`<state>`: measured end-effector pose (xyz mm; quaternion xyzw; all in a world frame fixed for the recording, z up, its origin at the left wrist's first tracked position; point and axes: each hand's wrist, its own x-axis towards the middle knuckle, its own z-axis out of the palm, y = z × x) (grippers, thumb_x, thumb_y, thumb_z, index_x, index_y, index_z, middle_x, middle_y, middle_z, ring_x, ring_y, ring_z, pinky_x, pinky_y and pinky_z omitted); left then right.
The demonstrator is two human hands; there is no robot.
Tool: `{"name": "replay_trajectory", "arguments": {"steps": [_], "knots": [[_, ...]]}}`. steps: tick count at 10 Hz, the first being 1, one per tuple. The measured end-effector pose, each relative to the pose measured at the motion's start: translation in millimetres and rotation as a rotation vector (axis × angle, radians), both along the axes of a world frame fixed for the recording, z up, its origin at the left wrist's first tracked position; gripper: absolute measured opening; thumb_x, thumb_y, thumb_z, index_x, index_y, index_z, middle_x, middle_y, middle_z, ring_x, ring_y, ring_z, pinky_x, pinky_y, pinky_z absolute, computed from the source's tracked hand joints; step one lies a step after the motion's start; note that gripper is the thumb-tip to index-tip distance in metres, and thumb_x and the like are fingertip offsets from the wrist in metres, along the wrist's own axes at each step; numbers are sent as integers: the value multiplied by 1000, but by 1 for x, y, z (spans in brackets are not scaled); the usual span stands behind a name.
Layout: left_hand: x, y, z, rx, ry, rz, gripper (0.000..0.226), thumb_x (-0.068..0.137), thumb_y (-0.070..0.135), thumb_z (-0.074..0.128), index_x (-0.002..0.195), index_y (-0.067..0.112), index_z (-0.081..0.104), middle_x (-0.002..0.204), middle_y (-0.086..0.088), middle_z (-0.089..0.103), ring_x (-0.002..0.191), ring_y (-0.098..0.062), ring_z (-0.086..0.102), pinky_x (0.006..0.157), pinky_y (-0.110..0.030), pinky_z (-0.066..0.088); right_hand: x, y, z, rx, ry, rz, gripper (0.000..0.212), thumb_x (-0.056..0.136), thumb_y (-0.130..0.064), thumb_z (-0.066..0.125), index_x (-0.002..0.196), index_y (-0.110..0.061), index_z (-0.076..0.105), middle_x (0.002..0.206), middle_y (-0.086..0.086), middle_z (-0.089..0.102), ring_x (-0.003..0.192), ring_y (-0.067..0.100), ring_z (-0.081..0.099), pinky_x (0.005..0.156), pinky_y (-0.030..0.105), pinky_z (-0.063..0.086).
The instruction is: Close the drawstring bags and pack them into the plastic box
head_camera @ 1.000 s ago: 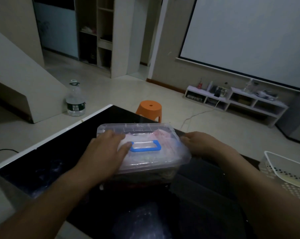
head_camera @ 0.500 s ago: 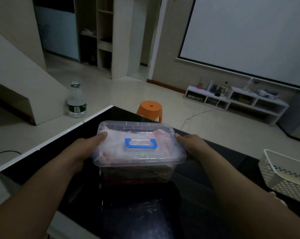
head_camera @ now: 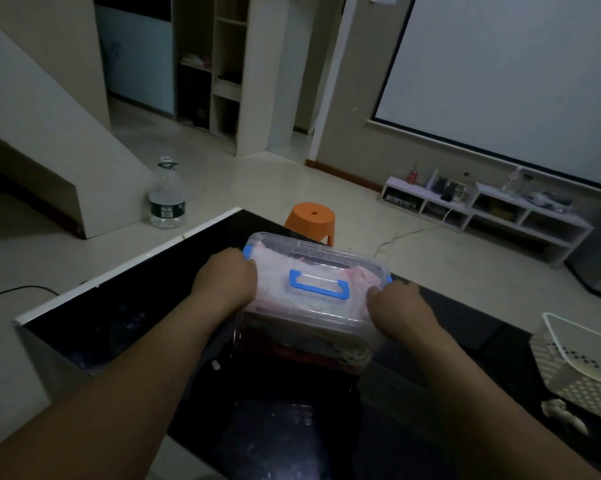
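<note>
Bags (head_camera: 356,273) are lying packed under the lid (head_camera: 313,252) — left hand (head_camera: 224,278) and right hand (head_camera: 396,306) are gripping the box (head_camera: 302,337) ends, fingers curled — latching seemingly left.

Dim room, underexposed; faint glare on glossy black table (head_camera: 126,306); wide-angle bend at edges; slight softness.

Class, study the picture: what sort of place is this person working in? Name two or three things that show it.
Probably a dim home living room: a large projection screen, a low white media shelf beneath it, and an orange stool on the pale floor.
</note>
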<state>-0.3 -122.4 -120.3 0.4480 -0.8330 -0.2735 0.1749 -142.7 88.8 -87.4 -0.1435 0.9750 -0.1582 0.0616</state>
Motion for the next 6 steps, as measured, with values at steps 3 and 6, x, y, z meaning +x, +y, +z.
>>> {"name": "replay_trajectory", "arguments": {"steps": [3, 6], "knots": [[-51, 24, -7, 8, 195, -105, 43, 103, 47, 43, 129, 16, 59, 118, -7, 66, 91, -19, 60, 70, -31, 41, -2, 20, -25, -134, 119, -114, 80, 100, -56, 42, 160, -7, 25, 151, 20, 45, 131, 35, 52, 103, 46, 52], [-52, 36, 1, -275, 211, -219, 66, 104, 41, 52, 160, 11, 34, 170, -10, 25, 157, -28, 19, 127, -51, 18, -8, 56, -11, -430, 72, -140, 79, 103, -59, 49, 163, -13, 26, 164, 14, 37, 146, 32, 43, 117, 48, 40]]}}
